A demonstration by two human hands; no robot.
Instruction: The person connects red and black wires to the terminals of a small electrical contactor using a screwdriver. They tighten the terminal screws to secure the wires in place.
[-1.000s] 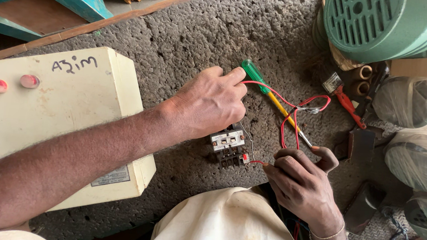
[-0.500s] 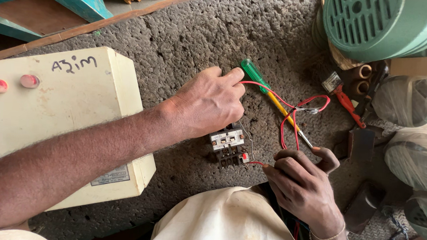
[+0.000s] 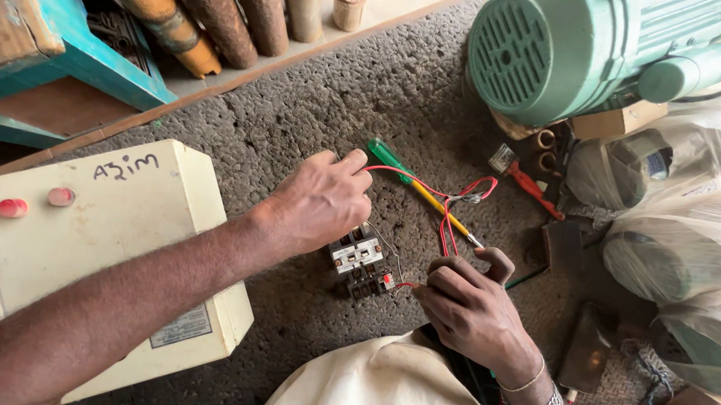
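A small white and black contactor [image 3: 361,264] stands on the rough grey floor. My left hand [image 3: 319,200] hovers over its far side, fingertips pinching one end of a thin red wire [image 3: 451,207]. The wire loops over a screwdriver [image 3: 415,185] with a green handle and yellow shaft that lies on the floor. My right hand [image 3: 470,311], with a metal bracelet on the wrist, is curled beside the contactor's right edge. It holds the wire's other end against the contactor.
A cream control box [image 3: 104,238] with two red buttons sits at left under my forearm. A green motor [image 3: 566,49] fills the top right, with plastic-wrapped parts [image 3: 678,252] below it. A red-handled tool [image 3: 530,183] and rusty pipes [image 3: 222,14] lie beyond.
Both hands stay almost where they were. My left fingertips have shifted slightly along the red wire by the green handle.
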